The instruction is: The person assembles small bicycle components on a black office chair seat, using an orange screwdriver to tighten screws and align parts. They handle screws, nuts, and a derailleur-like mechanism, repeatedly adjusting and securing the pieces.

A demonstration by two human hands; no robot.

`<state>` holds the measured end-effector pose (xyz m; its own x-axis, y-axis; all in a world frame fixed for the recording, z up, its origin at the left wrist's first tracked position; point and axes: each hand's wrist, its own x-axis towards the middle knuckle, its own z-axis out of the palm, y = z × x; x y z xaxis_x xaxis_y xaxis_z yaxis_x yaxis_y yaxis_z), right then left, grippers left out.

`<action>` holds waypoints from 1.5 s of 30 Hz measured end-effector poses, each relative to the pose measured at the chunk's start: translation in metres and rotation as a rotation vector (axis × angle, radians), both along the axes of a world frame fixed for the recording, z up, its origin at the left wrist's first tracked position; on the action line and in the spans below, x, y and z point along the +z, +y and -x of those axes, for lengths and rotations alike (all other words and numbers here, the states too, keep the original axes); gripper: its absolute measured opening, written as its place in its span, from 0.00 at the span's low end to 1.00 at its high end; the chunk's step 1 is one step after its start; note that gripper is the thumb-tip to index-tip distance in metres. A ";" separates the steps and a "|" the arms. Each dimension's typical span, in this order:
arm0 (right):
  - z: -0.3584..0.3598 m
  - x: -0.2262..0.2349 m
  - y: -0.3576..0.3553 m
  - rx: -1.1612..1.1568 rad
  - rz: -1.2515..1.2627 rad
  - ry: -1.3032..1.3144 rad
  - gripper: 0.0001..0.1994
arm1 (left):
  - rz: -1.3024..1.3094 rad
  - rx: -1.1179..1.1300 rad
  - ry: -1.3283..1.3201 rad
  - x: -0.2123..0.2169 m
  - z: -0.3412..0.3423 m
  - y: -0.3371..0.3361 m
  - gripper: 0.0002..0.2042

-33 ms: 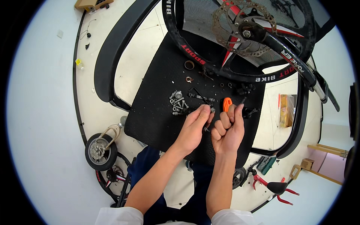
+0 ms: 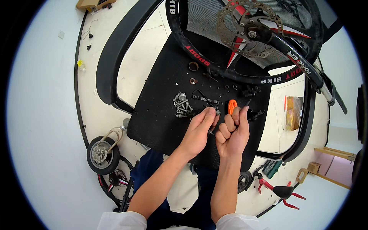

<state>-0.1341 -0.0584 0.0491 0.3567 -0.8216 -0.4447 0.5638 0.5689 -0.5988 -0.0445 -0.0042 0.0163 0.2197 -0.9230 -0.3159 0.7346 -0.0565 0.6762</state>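
My left hand (image 2: 197, 132) is closed in a pinch over the black chair seat (image 2: 161, 126), with a small grey metal fastener (image 2: 218, 112) at its fingertips. A black L-shaped hex key (image 2: 204, 98) runs up to the thumb; I cannot tell whether it is gripped. Curled into a fist just beside it, my right hand (image 2: 234, 132) holds a thin dark rod (image 2: 249, 102), whose end sticks out past the thumb. Behind the right fingers lies an orange handle-like piece (image 2: 231, 105), partly hidden. Left of my hands sits a pile of bolts and nuts (image 2: 183, 104).
A bicycle wheel (image 2: 245, 78) with a brake disc and fork rests over the seat's far side. Black armrests (image 2: 109, 61) flank the seat. A metal ring (image 2: 193, 66) and black clamp parts (image 2: 251, 91) lie on it. On the floor are a small wheel (image 2: 111, 163) and red-and-black bike parts (image 2: 281, 191).
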 end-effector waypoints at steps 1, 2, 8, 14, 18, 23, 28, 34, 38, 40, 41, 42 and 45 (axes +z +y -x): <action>-0.001 0.001 0.000 -0.004 0.007 0.041 0.22 | 0.011 -0.008 -0.095 -0.001 0.000 0.000 0.17; -0.002 0.002 0.001 -0.008 0.014 0.082 0.22 | 0.022 -0.016 -0.190 -0.004 0.000 0.000 0.16; -0.013 0.006 0.007 -0.033 0.127 0.276 0.23 | 0.020 0.029 -0.356 -0.005 0.008 0.002 0.16; -0.011 -0.003 0.005 -0.077 -0.092 0.136 0.23 | -0.041 0.072 -0.446 -0.005 0.013 0.003 0.16; -0.015 -0.010 0.010 -0.079 -0.045 0.092 0.23 | -0.065 0.160 -0.696 -0.012 0.014 0.001 0.17; -0.016 -0.014 0.015 0.122 0.222 0.308 0.23 | -0.207 0.016 -0.174 0.009 -0.002 0.000 0.24; -0.015 -0.012 0.012 0.082 0.160 0.143 0.24 | -0.170 0.141 -0.202 0.009 -0.001 -0.005 0.18; -0.001 -0.002 0.000 -0.036 -0.054 0.041 0.24 | -0.057 0.053 0.002 0.006 -0.015 -0.004 0.10; -0.003 -0.007 0.004 0.032 -0.065 0.047 0.23 | -0.027 0.123 0.062 0.006 -0.012 -0.005 0.08; -0.008 -0.004 0.008 0.058 -0.064 0.087 0.23 | -0.037 0.157 0.062 0.004 -0.013 -0.004 0.08; -0.009 -0.003 0.009 0.069 -0.048 0.106 0.23 | -0.046 0.164 0.062 0.006 -0.013 -0.005 0.08; -0.010 -0.003 0.010 0.080 -0.031 0.125 0.23 | -0.056 0.171 0.062 0.007 -0.014 -0.005 0.08; -0.014 -0.001 0.012 0.089 -0.012 0.192 0.23 | -0.062 0.208 0.116 0.007 -0.016 -0.003 0.08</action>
